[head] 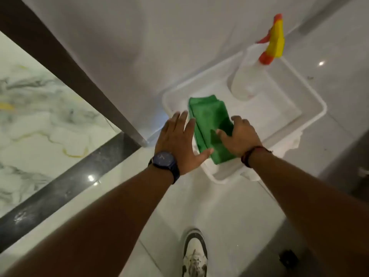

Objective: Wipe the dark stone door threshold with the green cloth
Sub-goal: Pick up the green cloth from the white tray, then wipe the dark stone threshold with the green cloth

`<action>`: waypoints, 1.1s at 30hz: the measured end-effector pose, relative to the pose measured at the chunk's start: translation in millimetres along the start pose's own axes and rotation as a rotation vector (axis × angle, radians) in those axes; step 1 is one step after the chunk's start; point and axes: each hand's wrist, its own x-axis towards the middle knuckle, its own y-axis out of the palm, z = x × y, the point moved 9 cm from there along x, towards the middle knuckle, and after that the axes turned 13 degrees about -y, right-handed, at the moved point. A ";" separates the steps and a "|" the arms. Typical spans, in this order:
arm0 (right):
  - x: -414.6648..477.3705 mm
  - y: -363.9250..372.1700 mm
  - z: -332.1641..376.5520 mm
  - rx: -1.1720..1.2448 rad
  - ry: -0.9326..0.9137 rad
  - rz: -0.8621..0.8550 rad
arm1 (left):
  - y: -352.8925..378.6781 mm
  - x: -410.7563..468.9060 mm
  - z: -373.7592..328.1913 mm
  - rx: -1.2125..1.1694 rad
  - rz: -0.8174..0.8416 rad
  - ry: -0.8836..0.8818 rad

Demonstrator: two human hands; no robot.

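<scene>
A folded green cloth (209,120) lies in a white plastic tray (311,108) on the floor. My left hand (177,142), with a dark watch on the wrist, hovers at the cloth's left edge, fingers spread, thumb touching its near end. My right hand (239,136), fingers apart, rests on the cloth's right side without gripping it. The dark stone door threshold (65,184) runs diagonally across the floor at the left, between marble tile and white tile.
A clear spray bottle (249,76) with a yellow and orange trigger head stands in the tray's far corner. A dark door frame (65,62) rises at the left beside the threshold. My white shoe (194,254) is on the tile below.
</scene>
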 end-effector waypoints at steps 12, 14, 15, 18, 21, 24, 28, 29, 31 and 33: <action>30.1 10.6 11.5 -0.087 -0.107 -0.073 | 13.5 0.6 27.5 -0.055 -0.103 0.128; 15.7 -4.2 48.0 -0.171 -0.257 -0.131 | -5.0 -13.0 50.1 -0.074 -0.113 0.104; 8.2 -9.9 71.3 -0.194 -0.338 -0.157 | -15.6 -21.0 66.3 -0.078 -0.120 0.075; -22.8 -13.1 148.9 -0.141 -0.548 -0.256 | -40.6 -50.5 126.4 -0.083 -0.136 -0.036; -58.7 19.2 209.8 -0.114 -0.658 -0.326 | -39.1 -79.7 189.7 -0.140 -0.156 -0.123; -70.8 106.7 248.0 -0.031 -0.716 -0.217 | -1.6 -105.6 261.6 -0.151 -0.171 -0.255; -38.5 272.1 261.4 0.075 -0.642 0.097 | 99.1 -129.0 367.0 -0.103 -0.122 -0.450; -26.2 307.9 259.4 0.070 -0.591 0.168 | 123.6 -131.7 389.6 -0.100 -0.104 -0.490; 1.1 379.6 260.8 0.045 -0.535 0.263 | 176.6 -136.2 439.0 -0.103 -0.073 -0.581; 29.3 433.2 265.4 0.097 -0.520 0.279 | 227.7 -139.0 478.8 -0.094 -0.034 -0.657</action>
